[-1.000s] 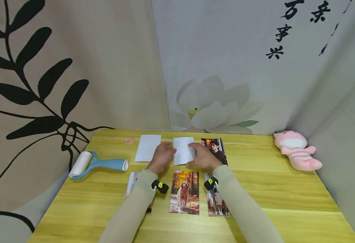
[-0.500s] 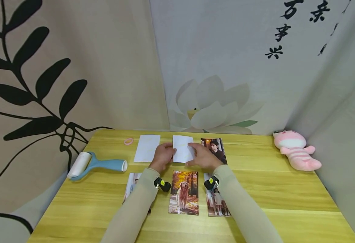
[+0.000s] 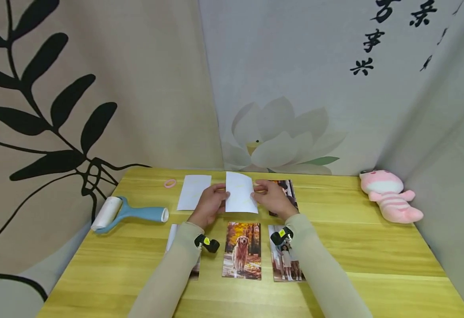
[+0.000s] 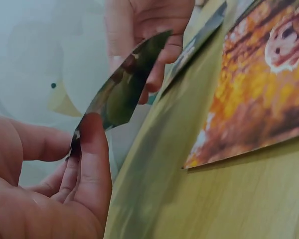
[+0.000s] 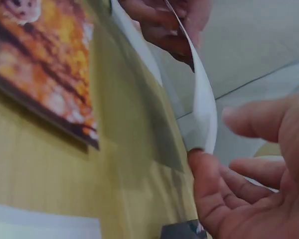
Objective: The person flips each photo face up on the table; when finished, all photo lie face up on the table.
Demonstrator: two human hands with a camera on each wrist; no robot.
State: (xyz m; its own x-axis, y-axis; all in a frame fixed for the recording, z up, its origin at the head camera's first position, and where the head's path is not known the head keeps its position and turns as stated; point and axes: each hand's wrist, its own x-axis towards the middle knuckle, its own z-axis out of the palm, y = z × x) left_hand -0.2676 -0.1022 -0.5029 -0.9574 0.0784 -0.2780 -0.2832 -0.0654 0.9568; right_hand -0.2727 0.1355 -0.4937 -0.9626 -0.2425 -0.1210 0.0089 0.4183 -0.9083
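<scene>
A photo print [image 3: 241,193], white back toward the head view, is raised off the table, tilted and slightly bowed. My left hand [image 3: 209,204] pinches its left edge between thumb and fingers. The dark green printed side [image 4: 123,92] shows in the left wrist view. At the opposite edge is my right hand [image 3: 274,199]; in the right wrist view a fingertip [image 5: 202,162] touches the print's edge, while the thumb [image 5: 249,119] stands slightly off the white back. Below the hands lies a golden retriever photo [image 3: 241,251], picture up.
A face-down print [image 3: 194,192] lies left, a portrait photo [image 3: 289,190] right, partly covered by my hand. My forearms partly cover a group photo [image 3: 285,265] and another print [image 3: 172,236]. Around them are a blue lint roller [image 3: 146,213], pink ring [image 3: 170,183] and pink plush toy [image 3: 390,196].
The white-backed print has risen from the table and tilted more upright, its lower edge toward me. My right hand has shifted right, its thumb now nearer the print's edge.
</scene>
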